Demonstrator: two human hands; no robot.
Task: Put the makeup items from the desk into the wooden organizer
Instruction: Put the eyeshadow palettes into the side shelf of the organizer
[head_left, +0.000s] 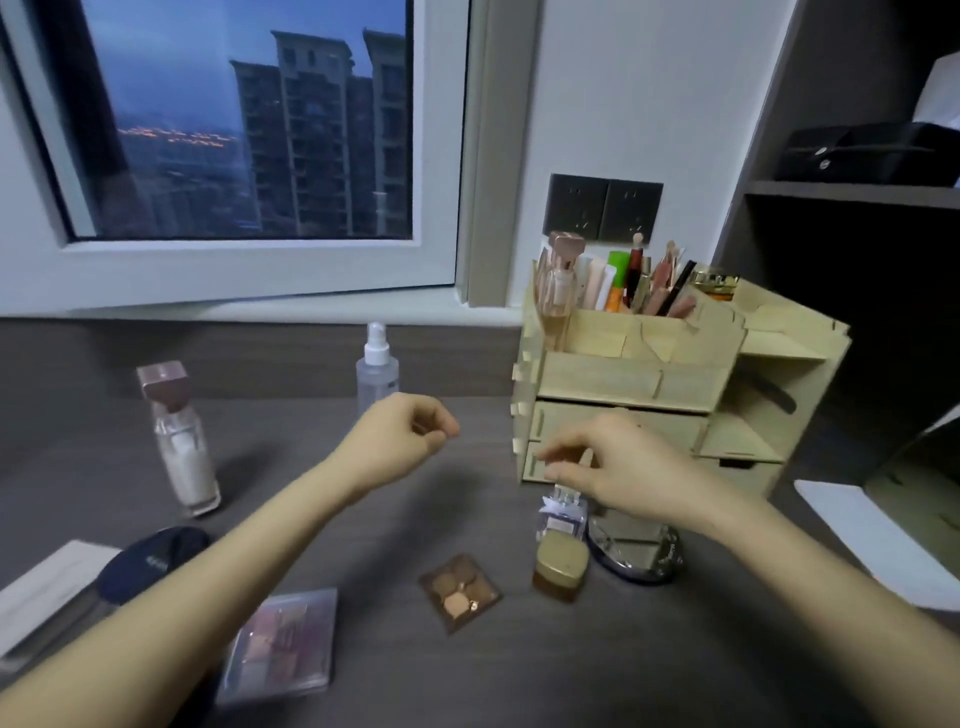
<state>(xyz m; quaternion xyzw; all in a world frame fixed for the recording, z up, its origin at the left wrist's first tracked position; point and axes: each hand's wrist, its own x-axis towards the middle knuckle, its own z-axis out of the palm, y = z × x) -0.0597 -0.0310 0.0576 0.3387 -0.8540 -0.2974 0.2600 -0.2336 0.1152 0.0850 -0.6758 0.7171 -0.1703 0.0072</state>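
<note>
Head camera view, looking down at two bare arms over a dark grey worktop (493, 675). The right hand (618, 467) reaches down in front of the wooden organizer (623, 379), and its fingers (563, 457) curl together with the thumb, pinching the top of a small perfume bottle (563, 514) that stands upright on the worktop. The left hand (400, 436) hangs in the air to the left, curled into a loose fist with the thumb tip against the forefinger; nothing shows in its hold.

Just in front of the perfume bottle stands a gold-lidded jar (561, 566), with a round mirror (636, 551) beside it on the right. Nearer the viewer lie a small brown eyeshadow palette (460, 592) and a clear-cased palette (283, 644). Far left are a dark round compact (150, 569) and a tall pale bottle with a pink cap (179, 441). A clear spray bottle (377, 369) stands at the back.

The organizer sits at the right rear of the worktop; its top compartments hold upright tubes, brushes and bottles.

Behind is a window (234, 130) showing apartment towers at dusk, dark wall sockets (602, 213), and a shelf (852, 189) carrying a black bag (872, 150).
</note>
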